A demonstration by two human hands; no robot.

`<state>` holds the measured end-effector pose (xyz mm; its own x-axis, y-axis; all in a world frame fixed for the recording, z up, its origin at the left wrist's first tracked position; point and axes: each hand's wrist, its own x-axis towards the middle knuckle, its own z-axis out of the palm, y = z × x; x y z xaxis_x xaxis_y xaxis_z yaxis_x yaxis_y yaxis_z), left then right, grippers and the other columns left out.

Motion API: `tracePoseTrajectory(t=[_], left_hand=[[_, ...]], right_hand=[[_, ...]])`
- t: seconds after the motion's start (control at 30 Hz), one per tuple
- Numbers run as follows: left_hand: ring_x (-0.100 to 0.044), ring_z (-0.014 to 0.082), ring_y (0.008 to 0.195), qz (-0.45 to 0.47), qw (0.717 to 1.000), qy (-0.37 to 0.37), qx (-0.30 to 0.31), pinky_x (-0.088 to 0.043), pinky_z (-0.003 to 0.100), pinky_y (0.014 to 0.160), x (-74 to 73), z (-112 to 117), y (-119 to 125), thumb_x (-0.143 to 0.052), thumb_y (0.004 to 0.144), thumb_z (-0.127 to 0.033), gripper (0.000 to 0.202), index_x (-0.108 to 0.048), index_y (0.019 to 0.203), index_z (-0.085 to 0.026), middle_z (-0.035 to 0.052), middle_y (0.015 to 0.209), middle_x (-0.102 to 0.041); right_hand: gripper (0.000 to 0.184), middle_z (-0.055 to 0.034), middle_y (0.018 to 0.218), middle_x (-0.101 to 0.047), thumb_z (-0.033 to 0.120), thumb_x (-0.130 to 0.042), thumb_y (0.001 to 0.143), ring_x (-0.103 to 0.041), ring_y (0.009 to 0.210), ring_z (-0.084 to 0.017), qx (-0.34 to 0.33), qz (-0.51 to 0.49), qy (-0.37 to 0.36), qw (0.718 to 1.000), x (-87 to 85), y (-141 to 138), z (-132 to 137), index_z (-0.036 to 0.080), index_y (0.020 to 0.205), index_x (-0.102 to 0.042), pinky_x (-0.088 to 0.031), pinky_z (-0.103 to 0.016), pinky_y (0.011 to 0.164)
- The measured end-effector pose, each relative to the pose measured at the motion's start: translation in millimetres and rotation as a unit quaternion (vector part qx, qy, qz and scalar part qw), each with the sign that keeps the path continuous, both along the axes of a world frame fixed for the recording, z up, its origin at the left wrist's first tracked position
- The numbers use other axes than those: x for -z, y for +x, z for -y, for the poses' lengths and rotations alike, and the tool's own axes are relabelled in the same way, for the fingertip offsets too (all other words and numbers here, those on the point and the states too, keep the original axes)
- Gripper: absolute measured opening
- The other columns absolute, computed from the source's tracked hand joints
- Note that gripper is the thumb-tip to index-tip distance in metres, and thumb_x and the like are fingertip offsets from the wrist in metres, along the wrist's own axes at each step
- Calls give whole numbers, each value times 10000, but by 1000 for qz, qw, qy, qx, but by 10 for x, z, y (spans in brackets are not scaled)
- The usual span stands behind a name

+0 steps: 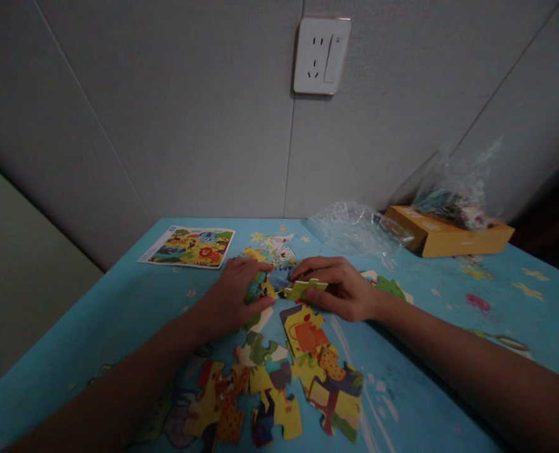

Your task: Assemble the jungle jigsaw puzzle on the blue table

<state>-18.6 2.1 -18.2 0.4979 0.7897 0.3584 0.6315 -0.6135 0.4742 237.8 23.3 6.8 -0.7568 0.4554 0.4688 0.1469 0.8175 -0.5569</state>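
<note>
A yellow-green jigsaw piece (306,288) is pinched between the thumb and fingers of my right hand (340,286), tilted just above the table. Opposite it, my left hand (241,289) has its thumb and fingers apart around a small joined group of jigsaw pieces (279,278) with a blue animal on it. My left fingers partly cover that group, and whether they press on it I cannot tell. Closer to me lie several more jigsaw pieces (305,336), some joined, with orange, yellow and spotted parts.
A picture card (189,246) with animals lies at the back left of the blue patterned table (132,302). Crumpled clear plastic (354,226) sits at the back, beside a yellow box (468,242) with a clear bag (458,195) on top. A wall with a socket (321,56) stands behind.
</note>
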Motion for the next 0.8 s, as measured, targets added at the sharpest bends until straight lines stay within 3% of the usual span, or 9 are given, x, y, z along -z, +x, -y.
tracePoseTrajectory(t=[0.1, 0.2, 0.27, 0.33, 0.4, 0.5, 0.67, 0.8], left_hand=[[-492, 284, 1196, 10, 1000, 2, -2, -398, 469, 1058, -23, 11, 9, -719, 791, -265, 517, -533, 1261, -156, 121, 1238, -590], [-476, 287, 1188, 12, 1000, 26, 9, -385, 475, 1063, -59, 24, 19, -706, 775, -228, 537, -516, 1270, -145, 125, 1229, -586], [-467, 284, 1180, 13, 999, 44, 21, -373, 477, 1067, -87, 38, 24, -693, 766, -200, 540, -509, 1271, -145, 119, 1220, -587], [-464, 277, 1170, 13, 998, 55, 33, -367, 473, 1066, -113, 55, 28, -678, 757, -171, 541, -508, 1270, -157, 106, 1218, -587], [-463, 272, 1159, 13, 997, 59, 42, -368, 468, 1060, -131, 71, 31, -668, 749, -155, 542, -514, 1269, -176, 91, 1210, -590], [-462, 270, 1146, 12, 997, 55, 51, -371, 464, 1053, -140, 84, 35, -674, 747, -168, 536, -528, 1262, -199, 77, 1193, -596], [-431, 283, 1172, -9, 998, 21, 57, -380, 469, 1045, -125, 88, 32, -711, 746, -222, 533, -544, 1252, -221, 70, 1210, -607], [-422, 282, 1180, -26, 998, 8, 59, -364, 469, 1063, -117, 91, 24, -733, 743, -238, 519, -567, 1235, -223, 62, 1207, -619]], right_hand=[[235, -82, 909, -677, 249, -511, 925, -617, 750, -147, 33, -29, -2, 999, -6, 21, 15, 160, 779, -673, -481, -281, 665], [342, -14, 665, -564, 285, -478, 953, -522, 597, -126, 157, -83, 28, 984, 25, 23, -3, 176, 654, -602, -421, -276, 569], [327, -18, 680, -562, 297, -466, 964, -531, 625, -140, 257, -96, 47, 960, 65, 12, -33, 174, 721, -648, -439, -297, 600], [265, -74, 884, -647, 254, -461, 955, -606, 788, -181, 310, -73, 49, 947, 107, -3, -68, 171, 974, -712, -497, -345, 721], [352, -131, 1139, -640, 178, -453, 922, -627, 987, -224, 321, -25, 44, 946, 141, -16, -97, 177, 1197, -673, -510, -412, 870], [433, -176, 1273, -594, 113, -458, 864, -603, 1131, -273, 337, 47, 38, 940, 164, -29, -117, 145, 1245, -661, -482, -474, 980], [400, -144, 1188, -666, 83, -489, 795, -632, 1079, -263, 332, 72, 36, 940, 158, -36, -110, 136, 1125, -710, -495, -459, 969], [323, -125, 1003, -717, 105, -480, 792, -644, 952, -247, 313, 54, 84, 944, 139, -33, -74, 126, 1007, -721, -505, -425, 874]])
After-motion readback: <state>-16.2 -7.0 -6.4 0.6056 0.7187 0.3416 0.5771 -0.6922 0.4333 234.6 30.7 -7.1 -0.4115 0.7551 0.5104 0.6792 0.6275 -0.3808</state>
